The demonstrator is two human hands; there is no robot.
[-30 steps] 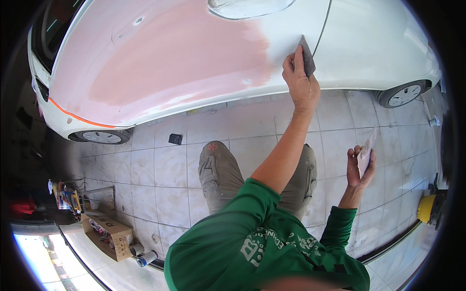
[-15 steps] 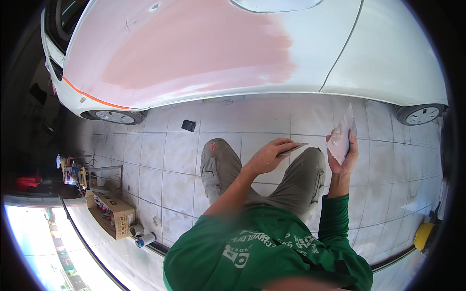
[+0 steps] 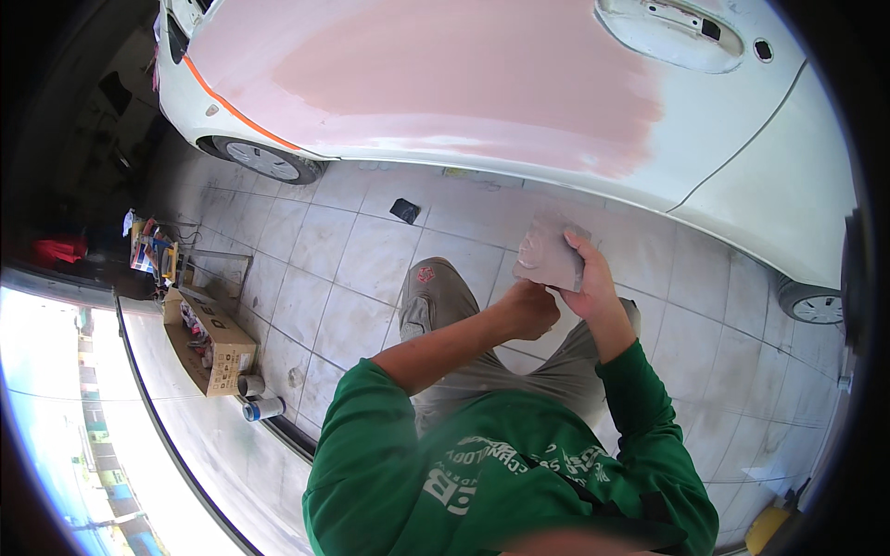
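My right hand grips a flat, pinkish-grey square board smeared with paste, thumb on its top. My left hand is closed just below the board's lower edge; what it holds is hidden under the board and fingers. Beyond them is the side of a white car, its door carrying a broad pink coated patch below a recessed handle area.
Car wheels stand at left and right. On the tiled floor lie a small black sheet, an open cardboard box, cans and cluttered items. A yellow container is at lower right.
My left hand has come down from the car panel with the grey spreader to meet the board, hiding it. My right hand has moved inward with the board. The view has shifted rightward along the car.
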